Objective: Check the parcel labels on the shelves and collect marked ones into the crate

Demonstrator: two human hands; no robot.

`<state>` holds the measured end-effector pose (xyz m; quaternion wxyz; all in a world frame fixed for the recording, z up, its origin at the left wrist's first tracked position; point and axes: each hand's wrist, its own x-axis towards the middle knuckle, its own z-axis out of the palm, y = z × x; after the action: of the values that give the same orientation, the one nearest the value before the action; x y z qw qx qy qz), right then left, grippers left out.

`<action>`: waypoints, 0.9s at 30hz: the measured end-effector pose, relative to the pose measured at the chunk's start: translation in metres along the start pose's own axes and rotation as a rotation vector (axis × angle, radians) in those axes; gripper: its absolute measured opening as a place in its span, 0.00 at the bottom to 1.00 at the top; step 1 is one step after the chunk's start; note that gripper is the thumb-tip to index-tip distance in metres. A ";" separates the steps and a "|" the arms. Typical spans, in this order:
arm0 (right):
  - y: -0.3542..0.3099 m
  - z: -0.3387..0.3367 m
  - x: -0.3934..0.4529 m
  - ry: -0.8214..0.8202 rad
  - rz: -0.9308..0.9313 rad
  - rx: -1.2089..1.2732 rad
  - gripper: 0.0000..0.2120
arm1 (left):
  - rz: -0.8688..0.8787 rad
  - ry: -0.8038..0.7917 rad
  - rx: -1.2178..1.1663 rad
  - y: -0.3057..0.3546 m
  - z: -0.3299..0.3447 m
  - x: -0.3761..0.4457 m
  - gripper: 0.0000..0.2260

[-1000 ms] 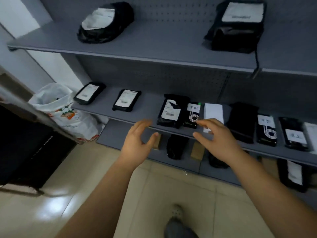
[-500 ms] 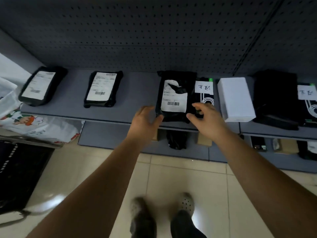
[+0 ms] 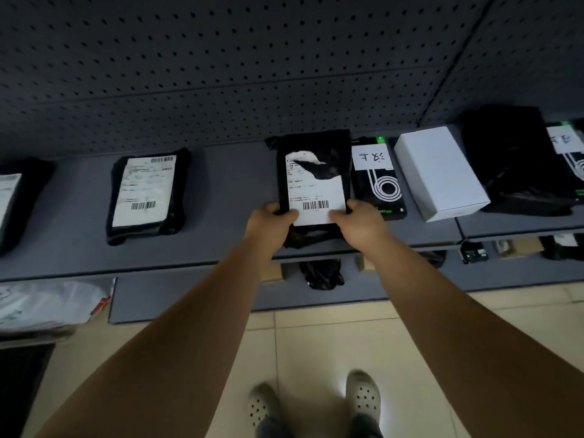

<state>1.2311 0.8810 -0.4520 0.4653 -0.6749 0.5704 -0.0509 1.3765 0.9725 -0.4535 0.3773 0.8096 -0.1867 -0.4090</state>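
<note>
A black parcel (image 3: 313,172) with a partly torn white shipping label lies on the grey middle shelf (image 3: 221,222). My left hand (image 3: 270,222) grips its near left corner, thumb on the label. My right hand (image 3: 358,221) grips the near right corner the same way. To the right lies a black box (image 3: 377,181) with a handwritten white note, then a plain white box (image 3: 439,172). Another labelled black parcel (image 3: 145,194) lies to the left. The crate shows as a dark shape (image 3: 22,384) at the bottom left.
A further labelled parcel (image 3: 12,197) sits at the far left and black parcels (image 3: 512,159) at the far right. The lower shelf (image 3: 474,273) holds small boxes and a black bag (image 3: 322,273). A white printed sack (image 3: 47,305) leans at the left. My shoes stand on tiled floor (image 3: 316,343).
I have stepped closer to the shelf and both hands, which were reaching with spread fingers, have closed on the near corners of the torn-label parcel.
</note>
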 end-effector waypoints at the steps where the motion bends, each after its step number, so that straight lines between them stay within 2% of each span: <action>1: 0.001 0.002 -0.003 0.020 -0.011 0.053 0.13 | 0.000 -0.012 -0.019 -0.003 -0.003 -0.001 0.14; 5: 0.004 0.006 -0.014 0.076 -0.099 0.247 0.13 | 0.085 -0.038 -0.130 -0.008 -0.017 -0.010 0.04; 10: -0.005 -0.003 -0.031 0.139 -0.207 0.436 0.22 | 0.198 -0.108 -0.403 0.000 -0.024 -0.022 0.10; 17: -0.005 -0.012 -0.039 0.148 -0.282 0.425 0.22 | 0.193 -0.184 -0.597 0.005 -0.028 -0.030 0.15; 19: -0.006 -0.012 -0.044 0.164 -0.302 0.420 0.20 | 0.157 -0.154 -0.650 0.008 -0.031 -0.033 0.15; 21: -0.012 -0.012 -0.051 0.187 -0.323 0.387 0.19 | 0.169 -0.058 -0.576 0.011 -0.031 -0.037 0.14; 24: -0.027 -0.014 -0.057 0.057 -0.300 0.396 0.19 | 0.253 0.112 -0.368 0.015 -0.023 -0.051 0.13; 27: -0.041 -0.017 -0.053 -0.211 -0.205 0.676 0.24 | 0.469 0.179 -0.215 0.017 -0.010 -0.063 0.18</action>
<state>1.2326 0.9113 -0.3902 0.7107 -0.5383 0.3997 -0.2130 1.3470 1.0050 -0.4040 0.5605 0.7324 -0.2908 -0.2547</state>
